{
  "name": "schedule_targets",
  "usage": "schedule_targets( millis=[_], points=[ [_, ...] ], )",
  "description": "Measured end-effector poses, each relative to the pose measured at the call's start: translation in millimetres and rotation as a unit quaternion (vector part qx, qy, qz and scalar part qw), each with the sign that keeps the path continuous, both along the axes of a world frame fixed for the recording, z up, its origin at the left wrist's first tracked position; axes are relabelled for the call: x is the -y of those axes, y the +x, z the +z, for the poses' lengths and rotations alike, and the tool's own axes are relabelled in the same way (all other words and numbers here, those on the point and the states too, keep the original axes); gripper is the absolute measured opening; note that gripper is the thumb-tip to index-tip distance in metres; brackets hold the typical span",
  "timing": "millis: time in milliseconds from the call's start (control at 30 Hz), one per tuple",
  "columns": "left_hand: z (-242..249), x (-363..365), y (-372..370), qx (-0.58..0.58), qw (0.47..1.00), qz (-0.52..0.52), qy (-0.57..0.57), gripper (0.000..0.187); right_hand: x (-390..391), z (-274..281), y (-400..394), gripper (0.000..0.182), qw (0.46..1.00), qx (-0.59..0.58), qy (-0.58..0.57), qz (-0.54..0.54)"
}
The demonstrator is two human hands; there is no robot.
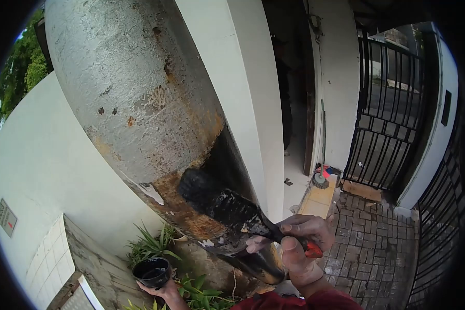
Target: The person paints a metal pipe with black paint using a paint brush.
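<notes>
My right hand (pixel 305 243) is closed round the handle of a paintbrush (pixel 219 204), whose end shows red past my fingers. The brush's wide head is coated black and its bristles lie against or just in front of a large, rounded silver post (pixel 139 77). Lower on the post the surface is bare, brown and rusty, and a wet-looking black patch (pixel 225 155) covers its right side near the bristles. Down at the left, my left hand (pixel 165 290) grips a black bowl (pixel 152 272) from below and the side. The bowl's inside looks dark; its contents cannot be made out.
Green plants (pixel 201 294) grow at the post's foot, beside a low tiled wall (pixel 57 258). A white wall (pixel 243 93) runs close behind the post. To the right are an open doorway with a dim figure, a round brush (pixel 321 180), brick paving (pixel 367 232) and a black gate (pixel 382 113).
</notes>
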State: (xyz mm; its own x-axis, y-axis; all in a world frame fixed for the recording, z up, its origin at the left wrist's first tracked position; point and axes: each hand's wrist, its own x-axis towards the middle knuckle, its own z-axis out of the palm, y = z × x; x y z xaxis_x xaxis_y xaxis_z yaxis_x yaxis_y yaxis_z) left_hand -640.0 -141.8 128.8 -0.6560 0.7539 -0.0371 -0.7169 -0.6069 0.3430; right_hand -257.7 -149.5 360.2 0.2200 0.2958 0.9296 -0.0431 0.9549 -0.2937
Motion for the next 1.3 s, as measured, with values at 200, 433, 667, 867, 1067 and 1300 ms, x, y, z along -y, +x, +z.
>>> schedule_targets(
  millis=[200, 433, 667, 867, 1067, 1300],
  points=[
    [-14.4, 12.6, -4.8, -0.036, 0.997, 0.051, -0.049, 0.065, -14.7, 4.8, -4.6, 0.012, 0.987, -0.139, -0.077, 0.022],
    [-5.5, 25.1, 2.9, 0.043, 0.998, 0.015, -0.052, 0.066, 34.9, 2.6, -4.4, 0.022, 0.967, 0.249, 0.005, -0.052],
    [-20.8, 42.9, -1.5, 0.007, 0.994, 0.084, -0.063, 0.068, -9.8, -16.6, -24.9, 0.014, 0.984, -0.082, -0.082, -0.133],
    [-46.3, 43.6, -23.8, 0.005, 0.997, 0.056, -0.047, 0.066, 6.9, -14.6, -34.1, 0.018, 0.989, 0.106, 0.043, -0.093],
    [-17.8, 55.3, -6.0, -0.019, 0.991, 0.106, -0.075, 0.065, -4.9, -20.1, -23.9, 0.014, 0.987, -0.122, -0.068, -0.08],
    [-53.5, 52.3, -29.0, -0.135, 0.963, 0.212, -0.096, 0.066, 25.2, -44.7, -40.1, 0.023, 0.971, -0.158, -0.169, -0.055]
  ],
)
